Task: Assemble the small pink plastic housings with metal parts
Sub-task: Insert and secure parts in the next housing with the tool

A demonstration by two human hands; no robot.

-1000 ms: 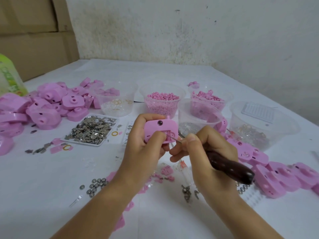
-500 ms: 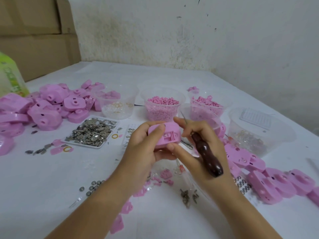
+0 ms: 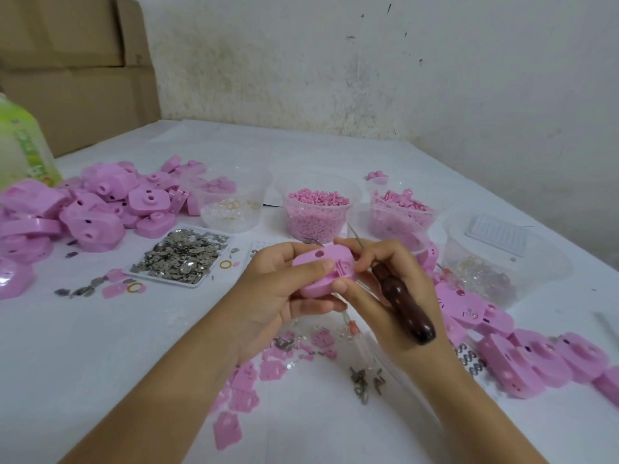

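My left hand [image 3: 278, 289] grips a small pink housing [image 3: 321, 269] above the table's middle, thumb lying across its top face. My right hand [image 3: 385, 286] touches the same housing with thumb and fingertips while holding a dark wooden-handled awl [image 3: 403, 304]. The awl's thin metal tip points up and away behind the housing. A flat white tray of small metal parts [image 3: 182, 256] lies to the left of my hands.
A heap of pink housings [image 3: 90, 209] lies at the left, and more housings [image 3: 522, 356] at the right. Clear tubs hold rings [image 3: 231, 205], pink pellets [image 3: 316, 209], pink pieces [image 3: 402, 209] and clear parts [image 3: 485, 262]. Loose pink plates [image 3: 244, 393] and metal bits [image 3: 363, 383] lie near me. A green bottle [image 3: 23, 152] stands far left.
The awl's tip has left the housing and the tool has swung upright in my right hand. The housing has tilted flatter, and my right thumb and fingers now touch it.
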